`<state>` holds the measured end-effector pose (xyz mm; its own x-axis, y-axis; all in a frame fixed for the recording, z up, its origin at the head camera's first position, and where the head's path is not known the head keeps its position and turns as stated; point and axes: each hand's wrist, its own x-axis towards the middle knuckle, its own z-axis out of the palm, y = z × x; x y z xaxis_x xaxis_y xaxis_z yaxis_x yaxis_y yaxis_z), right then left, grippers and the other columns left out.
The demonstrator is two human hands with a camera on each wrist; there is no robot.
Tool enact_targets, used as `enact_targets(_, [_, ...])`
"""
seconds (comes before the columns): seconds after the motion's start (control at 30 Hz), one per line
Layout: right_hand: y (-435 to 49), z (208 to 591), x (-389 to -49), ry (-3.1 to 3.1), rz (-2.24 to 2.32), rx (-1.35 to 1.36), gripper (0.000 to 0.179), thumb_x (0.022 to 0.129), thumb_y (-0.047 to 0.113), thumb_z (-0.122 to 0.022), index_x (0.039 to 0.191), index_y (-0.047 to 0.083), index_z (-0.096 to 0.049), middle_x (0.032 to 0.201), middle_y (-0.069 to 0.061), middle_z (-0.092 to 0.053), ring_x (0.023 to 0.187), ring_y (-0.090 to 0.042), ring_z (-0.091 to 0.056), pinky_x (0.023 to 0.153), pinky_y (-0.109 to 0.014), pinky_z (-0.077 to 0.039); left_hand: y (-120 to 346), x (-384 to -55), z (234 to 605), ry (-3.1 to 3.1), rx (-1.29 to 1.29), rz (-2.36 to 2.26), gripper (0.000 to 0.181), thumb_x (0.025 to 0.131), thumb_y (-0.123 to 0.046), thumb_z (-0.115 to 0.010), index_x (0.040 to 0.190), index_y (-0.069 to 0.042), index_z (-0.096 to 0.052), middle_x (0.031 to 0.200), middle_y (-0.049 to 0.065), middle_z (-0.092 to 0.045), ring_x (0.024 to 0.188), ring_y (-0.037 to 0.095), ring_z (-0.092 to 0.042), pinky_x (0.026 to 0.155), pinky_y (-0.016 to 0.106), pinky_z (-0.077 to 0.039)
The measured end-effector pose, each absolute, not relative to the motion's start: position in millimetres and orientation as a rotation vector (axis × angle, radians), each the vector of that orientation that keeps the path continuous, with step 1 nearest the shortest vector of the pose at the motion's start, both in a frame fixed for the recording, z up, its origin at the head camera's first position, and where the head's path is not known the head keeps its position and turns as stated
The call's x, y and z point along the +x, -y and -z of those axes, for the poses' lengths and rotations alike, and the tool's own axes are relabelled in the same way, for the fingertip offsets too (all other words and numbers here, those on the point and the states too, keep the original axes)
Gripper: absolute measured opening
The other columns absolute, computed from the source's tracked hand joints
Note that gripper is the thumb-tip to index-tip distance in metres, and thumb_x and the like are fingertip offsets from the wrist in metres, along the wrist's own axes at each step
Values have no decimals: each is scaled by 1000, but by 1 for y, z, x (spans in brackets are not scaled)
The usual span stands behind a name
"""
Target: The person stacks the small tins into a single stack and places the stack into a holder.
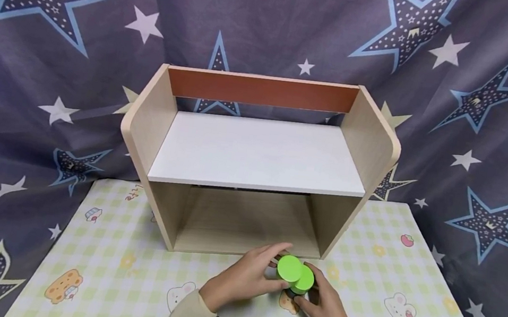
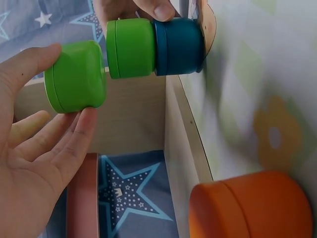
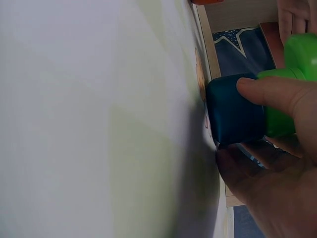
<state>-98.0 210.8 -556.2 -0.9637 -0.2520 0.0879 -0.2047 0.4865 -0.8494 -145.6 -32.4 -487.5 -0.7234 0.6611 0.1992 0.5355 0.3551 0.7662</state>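
My left hand [image 1: 249, 274] grips a green rounded jar [image 2: 77, 77] between thumb and fingers, high beside a small stack. That stack stands on the tablecloth: a second green jar [image 2: 133, 48] sits on top of a dark blue jar [image 2: 181, 47]. The fingers and thumb of my right hand [image 3: 270, 183] hold the blue jar low down, the thumb lying on its side in the right wrist view. The held jar overlaps the stack's top in the head view. An orange jar [image 2: 250, 208] rests on the cloth near my left hand, hidden in the head view.
A wooden shelf unit [image 1: 259, 154] with a white upper board and a brown back rail stands just behind my hands. The table wears a green checked cloth [image 1: 412, 276] with cartoon prints. A dark star-patterned curtain [image 1: 272, 21] hangs behind.
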Motion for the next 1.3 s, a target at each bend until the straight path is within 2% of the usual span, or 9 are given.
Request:
enact_targets(0.13, [-211,556,-99,-2681,1504,-416,74,88,11,-79,150,17,-40,137,-5,-55,114,-20,-60,91,-39,-55,28,-148,487,-2449,1104,-1308,76,92,-33,-74,155,-22,-33,143,-1,-52,111,8,-60,91,25,-53])
enact_targets(0.37, [-211,556,-99,-2665,1509,-412,72,89,14,-78,150,15,-40,136,-5,-55,111,-17,-59,88,-38,-55,22,-150,487,-2446,1133,-1311,76,92,-32,-75,155,-20,-33,138,2,-56,112,8,-60,92,30,-54])
enact_targets(0.6, [-212,556,-100,-2624,1538,-387,73,88,11,-79,150,14,-39,132,-1,-58,108,-15,-59,87,-37,-55,14,-151,485,-2450,1132,-1297,77,92,-33,-75,155,-21,-34,142,-2,-53,113,7,-59,91,24,-52])
enact_targets(0.73, [-212,556,-99,-2590,1555,-383,69,90,11,-77,148,15,-41,124,2,-60,99,-18,-60,80,-32,-55,9,-152,486,-2443,1148,-1297,77,92,-33,-76,155,-21,-34,143,-2,-52,113,6,-59,90,20,-51])
enact_targets(0.87, [-213,555,-98,-2610,1534,-410,64,91,13,-76,146,15,-43,112,2,-59,82,-21,-54,66,-28,-48,5,-152,487,-2437,1161,-1293,78,91,-33,-76,155,-20,-34,143,-1,-52,112,6,-60,90,18,-50])
enact_targets(0.97, [-213,556,-98,-2609,1532,-397,63,91,13,-76,145,15,-43,106,1,-58,79,-22,-52,63,-27,-46,3,-152,487,-2438,1164,-1282,78,91,-32,-76,155,-20,-34,144,-1,-51,112,5,-60,89,17,-51])
enact_targets(1.1, [-212,556,-98,-2615,1509,-370,61,91,11,-76,144,13,-44,106,2,-58,80,-25,-53,64,-28,-45,1,-152,488,-2428,1155,-1274,78,91,-33,-76,155,-20,-34,144,0,-51,111,5,-60,89,22,-53])
enact_targets(1.3, [-214,557,-98,-2620,1506,-401,55,93,20,-75,140,18,-47,103,3,-59,80,-22,-53,65,-27,-47,0,-153,489,-2417,1143,-1277,77,91,-35,-75,155,-21,-34,144,-1,-51,110,6,-60,90,27,-55])
